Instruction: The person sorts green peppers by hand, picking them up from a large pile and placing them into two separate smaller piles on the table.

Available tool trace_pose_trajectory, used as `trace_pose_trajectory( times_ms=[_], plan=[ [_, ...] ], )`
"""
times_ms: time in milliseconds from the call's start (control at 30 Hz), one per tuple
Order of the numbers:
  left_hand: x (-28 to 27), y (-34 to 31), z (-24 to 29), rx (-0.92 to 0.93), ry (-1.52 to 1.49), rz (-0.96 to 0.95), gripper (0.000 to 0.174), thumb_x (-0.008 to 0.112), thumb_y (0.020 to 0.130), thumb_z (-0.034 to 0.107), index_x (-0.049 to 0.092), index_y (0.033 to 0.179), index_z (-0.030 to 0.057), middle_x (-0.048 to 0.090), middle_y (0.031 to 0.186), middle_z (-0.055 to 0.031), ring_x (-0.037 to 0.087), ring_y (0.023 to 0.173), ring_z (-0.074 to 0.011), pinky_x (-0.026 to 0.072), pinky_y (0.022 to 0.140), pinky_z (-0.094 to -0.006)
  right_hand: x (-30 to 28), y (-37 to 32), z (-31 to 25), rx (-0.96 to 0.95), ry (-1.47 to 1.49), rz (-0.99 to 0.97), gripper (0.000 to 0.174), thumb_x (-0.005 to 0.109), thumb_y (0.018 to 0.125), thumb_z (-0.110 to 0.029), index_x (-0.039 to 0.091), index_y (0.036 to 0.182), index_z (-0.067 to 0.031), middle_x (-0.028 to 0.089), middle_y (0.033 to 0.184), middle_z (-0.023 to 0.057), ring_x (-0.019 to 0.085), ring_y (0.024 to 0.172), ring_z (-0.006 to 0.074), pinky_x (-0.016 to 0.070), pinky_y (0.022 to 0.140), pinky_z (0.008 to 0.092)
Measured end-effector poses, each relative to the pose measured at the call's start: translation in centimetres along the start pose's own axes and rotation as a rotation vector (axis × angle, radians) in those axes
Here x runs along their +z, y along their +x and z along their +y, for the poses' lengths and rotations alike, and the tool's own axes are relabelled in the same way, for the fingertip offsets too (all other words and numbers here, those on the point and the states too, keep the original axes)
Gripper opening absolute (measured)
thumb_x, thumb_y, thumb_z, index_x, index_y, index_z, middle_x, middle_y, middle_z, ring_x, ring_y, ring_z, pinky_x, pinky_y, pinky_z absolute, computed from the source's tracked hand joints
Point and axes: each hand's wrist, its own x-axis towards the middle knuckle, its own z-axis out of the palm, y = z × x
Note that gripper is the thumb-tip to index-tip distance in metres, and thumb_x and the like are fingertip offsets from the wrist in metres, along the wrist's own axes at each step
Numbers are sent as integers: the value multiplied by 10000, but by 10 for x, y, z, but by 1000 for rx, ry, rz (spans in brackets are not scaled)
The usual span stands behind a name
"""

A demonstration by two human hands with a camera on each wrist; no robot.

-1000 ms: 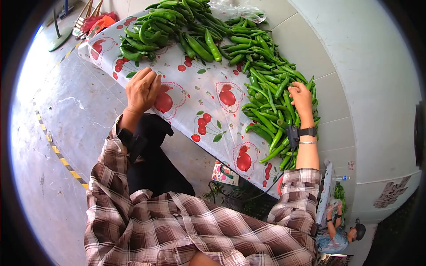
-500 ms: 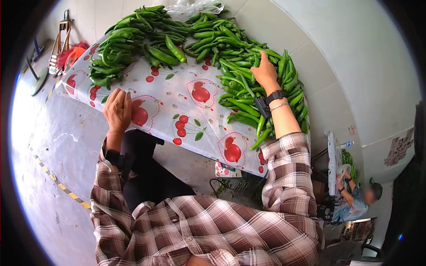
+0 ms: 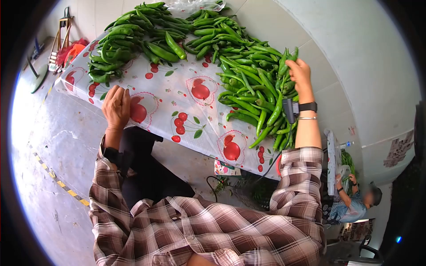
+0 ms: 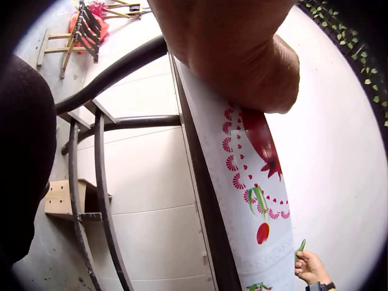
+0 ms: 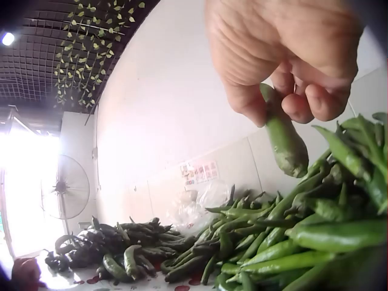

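My right hand (image 3: 300, 76) pinches a green chili pepper (image 5: 285, 142) between thumb and fingers. In the right wrist view the pepper hangs stem end down over the near pile of green peppers (image 3: 253, 84). That pile runs along the table's right side and back. My left hand (image 3: 116, 107) rests at the table's near left edge with loosely curled fingers and no object showing in it. In front of it lies a second heap of larger green peppers (image 3: 117, 44); the left wrist view hides its fingertips.
A fruit-print cloth (image 3: 199, 137) covers the table. Clear plastic bags (image 3: 193, 8) lie at the back against the tiled wall. Beneath the table are a patterned box (image 3: 227, 167) and a dark crate. Another person (image 3: 350, 206) works at a table further right.
My right hand reached leftward into the near pile, then moved back right and up with a pepper in its fingers. My left hand stays at the table edge while the head view has shifted.
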Motion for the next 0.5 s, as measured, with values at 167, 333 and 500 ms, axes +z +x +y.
trace_pose_trajectory(
  times_ms=[167, 333, 500],
  plan=[
    [0, -2, -2, 2, -2, -6, 204, 555, 828, 93, 441, 678, 14, 415, 673, -116, 473, 637, -307, 382, 572, -367, -58, -4, 24, 165, -115, 41, 227, 667, 772, -235, 573, 758, -29, 491, 581, 6, 428, 425, 72, 275, 348, 223],
    [-1, -2, -2, 1, -12, -17, 212, 552, 834, 105, 441, 677, 15, 419, 676, -116, 479, 641, -306, 385, 574, -369, -64, -10, 41, 267, -259, 58, 283, 652, 791, -261, 588, 819, 13, 546, 618, 51, 536, 469, 114, 338, 346, 238],
    [-2, -1, 0, -13, -6, -21, 210, 555, 833, 110, 447, 678, 18, 428, 679, -118, 488, 646, -307, 391, 579, -372, -45, -7, 39, 241, -364, -4, 259, 654, 791, -240, 575, 885, -11, 548, 628, 35, 482, 414, 103, 308, 330, 232]
  ],
)
